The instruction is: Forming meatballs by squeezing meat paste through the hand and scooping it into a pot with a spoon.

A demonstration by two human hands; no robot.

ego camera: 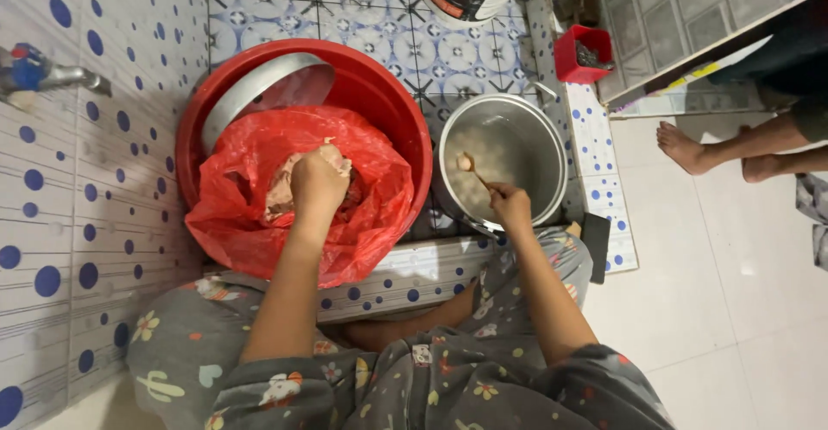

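Red basin [392,102] touching steel pot [539,150]

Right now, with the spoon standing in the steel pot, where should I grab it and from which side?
Grip the spoon by its thin handle end, which slants toward the pot's near rim where the right hand already pinches it. Come from above on the near side; the bowl end lies deeper inside the pot. The left hand is in the red bag.

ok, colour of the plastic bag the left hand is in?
Red plastic bag, inside a red basin; left hand. Head view.
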